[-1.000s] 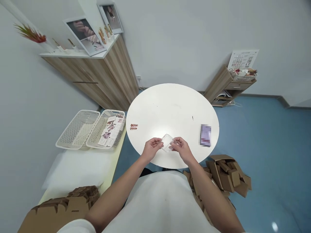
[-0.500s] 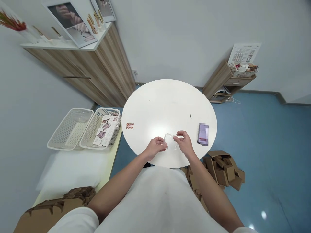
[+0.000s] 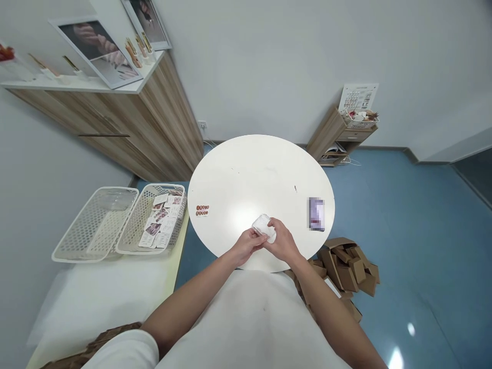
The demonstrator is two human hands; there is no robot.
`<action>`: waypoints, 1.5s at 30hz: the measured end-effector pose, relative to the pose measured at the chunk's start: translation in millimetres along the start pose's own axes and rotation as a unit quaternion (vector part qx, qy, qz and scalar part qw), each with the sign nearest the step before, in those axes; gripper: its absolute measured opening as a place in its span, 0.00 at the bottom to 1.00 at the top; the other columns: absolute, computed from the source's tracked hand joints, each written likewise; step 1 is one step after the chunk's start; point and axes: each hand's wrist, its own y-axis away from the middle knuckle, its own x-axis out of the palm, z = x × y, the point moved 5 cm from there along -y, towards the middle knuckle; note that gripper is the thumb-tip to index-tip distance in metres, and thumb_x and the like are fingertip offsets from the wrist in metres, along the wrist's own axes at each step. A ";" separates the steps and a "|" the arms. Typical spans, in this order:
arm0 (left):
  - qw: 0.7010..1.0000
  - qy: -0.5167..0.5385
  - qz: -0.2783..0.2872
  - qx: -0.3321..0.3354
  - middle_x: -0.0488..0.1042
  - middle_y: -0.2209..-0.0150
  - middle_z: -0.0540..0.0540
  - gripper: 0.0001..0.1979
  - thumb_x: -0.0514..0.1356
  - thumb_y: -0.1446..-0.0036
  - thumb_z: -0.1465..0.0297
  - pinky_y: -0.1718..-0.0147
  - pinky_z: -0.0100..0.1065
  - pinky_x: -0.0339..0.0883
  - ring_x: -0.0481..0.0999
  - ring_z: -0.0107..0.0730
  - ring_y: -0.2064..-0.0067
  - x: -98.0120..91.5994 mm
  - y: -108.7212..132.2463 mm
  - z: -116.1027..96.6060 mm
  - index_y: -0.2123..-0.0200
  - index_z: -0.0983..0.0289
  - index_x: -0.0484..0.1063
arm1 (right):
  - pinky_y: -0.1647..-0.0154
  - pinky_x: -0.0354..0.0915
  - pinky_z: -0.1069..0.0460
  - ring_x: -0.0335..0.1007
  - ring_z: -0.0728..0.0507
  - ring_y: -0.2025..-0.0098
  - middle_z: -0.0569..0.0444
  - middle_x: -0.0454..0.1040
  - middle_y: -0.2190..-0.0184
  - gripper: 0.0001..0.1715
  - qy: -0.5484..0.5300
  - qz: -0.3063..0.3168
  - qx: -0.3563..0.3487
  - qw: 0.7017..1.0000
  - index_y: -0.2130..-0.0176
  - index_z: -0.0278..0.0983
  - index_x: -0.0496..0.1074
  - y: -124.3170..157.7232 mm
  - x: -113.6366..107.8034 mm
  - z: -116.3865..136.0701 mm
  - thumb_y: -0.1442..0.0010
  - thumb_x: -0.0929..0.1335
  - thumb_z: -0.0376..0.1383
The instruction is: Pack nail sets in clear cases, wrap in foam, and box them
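Note:
Between my two hands, over the near part of the round white table [image 3: 246, 159], is a small clear plastic case [image 3: 262, 223]. My left hand [image 3: 247, 246] grips its lower left edge with thumb and fingers. My right hand [image 3: 282, 242] is closed round its right side, the fingers partly covering it. What the case contains, if anything, I cannot make out. On the table's left side lies a small set of reddish-brown press-on nails [image 3: 202, 210] in two rows. A purple, blurred-out item [image 3: 316, 213] rests near the right edge.
To the left, a white basket with printed cards [image 3: 161, 220] stands beside another white basket [image 3: 61, 251] on a side table. Cardboard boxes [image 3: 348, 271] are piled on the floor at right. A wooden cabinet [image 3: 165, 107] and a small shelf unit [image 3: 326, 133] stand behind.
My hands have come closer together. The clear plastic, held up between the fingertips before, now sits as a compact case in both hands. The camera view has shifted slightly.

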 end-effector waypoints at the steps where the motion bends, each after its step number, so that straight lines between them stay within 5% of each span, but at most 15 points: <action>1: 0.999 -0.032 0.010 0.016 0.70 0.57 0.59 0.23 0.65 0.57 0.67 0.56 0.36 0.62 0.70 0.35 0.55 -3.0 1.1 -2.6 0.56 0.65 0.66 | 0.62 0.62 0.48 0.65 0.43 0.59 0.51 0.66 0.57 0.21 -0.010 0.011 -0.006 1.000 0.60 0.40 0.59 0.7 -2.8 -0.1 0.55 0.66 0.39; 7: 0.975 -0.202 0.028 0.090 0.67 0.56 0.57 0.46 0.69 0.66 0.71 0.57 0.39 0.62 0.70 0.32 0.58 -25.3 6.5 -25.7 0.43 0.57 0.53 | 0.55 0.60 0.47 0.62 0.42 0.51 0.50 0.62 0.48 0.23 -0.052 0.099 -0.078 0.991 0.60 0.40 0.60 7.3 -14.4 6.3 0.58 0.69 0.36; 12: 0.966 -0.233 0.066 0.090 0.68 0.62 0.54 0.40 0.69 0.64 0.70 0.62 0.37 0.64 0.69 0.29 0.64 -21.5 12.5 -33.3 0.46 0.60 0.58 | 0.50 0.58 0.44 0.59 0.40 0.47 0.49 0.61 0.47 0.25 -0.047 0.124 -0.095 0.987 0.58 0.41 0.62 9.5 -13.5 7.7 0.57 0.70 0.38; 20: 0.979 -0.164 0.031 0.113 0.67 0.60 0.56 0.42 0.69 0.66 0.71 0.61 0.38 0.65 0.70 0.29 0.64 -17.9 18.1 -28.7 0.46 0.60 0.57 | 0.49 0.62 0.45 0.61 0.41 0.47 0.45 0.57 0.44 0.31 -0.138 0.078 -0.087 0.983 0.51 0.40 0.59 13.8 -12.0 -8.2 0.55 0.70 0.39; 25: 0.986 -0.131 0.011 0.104 0.68 0.60 0.56 0.43 0.70 0.67 0.71 0.61 0.38 0.65 0.71 0.30 0.62 -14.8 18.6 -22.4 0.46 0.60 0.56 | 0.50 0.62 0.44 0.56 0.38 0.44 0.45 0.62 0.48 0.26 -0.091 0.057 -0.134 0.985 0.55 0.40 0.62 10.7 -16.0 -5.7 0.55 0.70 0.37; 32: 0.986 -0.112 0.006 0.121 0.68 0.60 0.56 0.42 0.70 0.67 0.71 0.61 0.37 0.65 0.70 0.30 0.62 0.7 17.9 -16.3 0.46 0.60 0.57 | 0.57 0.64 0.44 0.63 0.37 0.51 0.46 0.66 0.55 0.23 -0.092 -0.014 -0.188 0.978 0.61 0.39 0.62 9.6 -21.0 -20.9 0.60 0.70 0.37; 39: 0.984 -0.127 0.000 0.127 0.67 0.61 0.55 0.42 0.70 0.68 0.71 0.63 0.37 0.66 0.72 0.31 0.63 18.2 17.3 -13.1 0.47 0.59 0.59 | 0.61 0.65 0.47 0.67 0.40 0.57 0.46 0.67 0.58 0.19 -0.238 -0.026 -0.127 0.963 0.60 0.39 0.61 8.2 -25.3 -38.3 0.53 0.66 0.42; 45: 0.992 -0.083 -0.042 0.088 0.68 0.57 0.57 0.40 0.66 0.58 0.69 0.63 0.35 0.64 0.72 0.30 0.61 6.9 22.3 -14.6 0.43 0.56 0.52 | 0.59 0.64 0.47 0.66 0.40 0.56 0.46 0.67 0.57 0.21 -0.231 0.011 -0.106 0.967 0.60 0.39 0.62 2.7 -24.3 -35.6 0.54 0.68 0.40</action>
